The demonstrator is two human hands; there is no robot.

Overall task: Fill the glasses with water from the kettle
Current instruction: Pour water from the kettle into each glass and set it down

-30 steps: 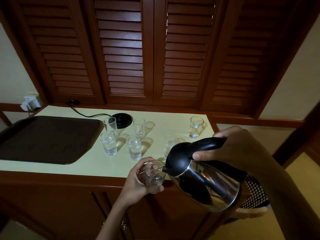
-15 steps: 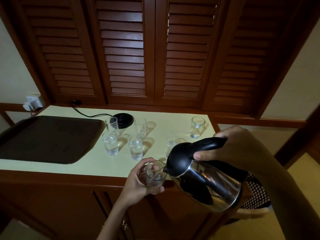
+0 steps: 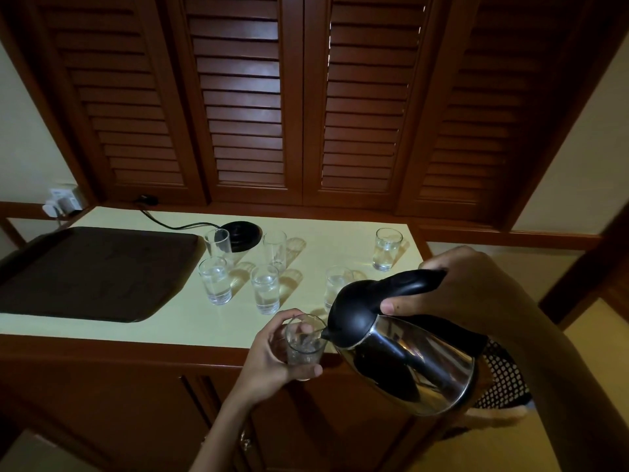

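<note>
- Head view, centre-bottom of the frame: your left hand [image 3: 272,356] is wrapped round the held glass [image 3: 304,345], thumb across its near side and fingers curled behind it.
- The held glass sits upright in the air, just over the front edge of the countertop [image 3: 190,321], and has some water in the bottom.
- Right of centre, your right hand [image 3: 459,287] is closed round the black handle of the kettle [image 3: 408,359], thumb tip showing under the handle.
- The kettle is tilted toward the left of the frame, its steel body low and right, its black lid high, and its spout at the rim of the held glass.
- On the countertop, mid-frame, six more glasses stand apart:
- front-left glass [image 3: 215,281] and front-centre glass [image 3: 265,289], both with water;
- half-hidden glass [image 3: 335,284], just behind the kettle lid, with water;
- far-right glass [image 3: 386,248], near the counter's right edge, with water;
- back-left glass [image 3: 218,241] and back-centre glass [image 3: 275,248], both looking empty.
- The kettle base [image 3: 242,235] sits between the two back glasses, its cord [image 3: 163,223] running to the upper left.
- A dark tray [image 3: 85,270] fills the counter's left side.
- Louvred doors [image 3: 245,97] span the top of the frame.
</note>
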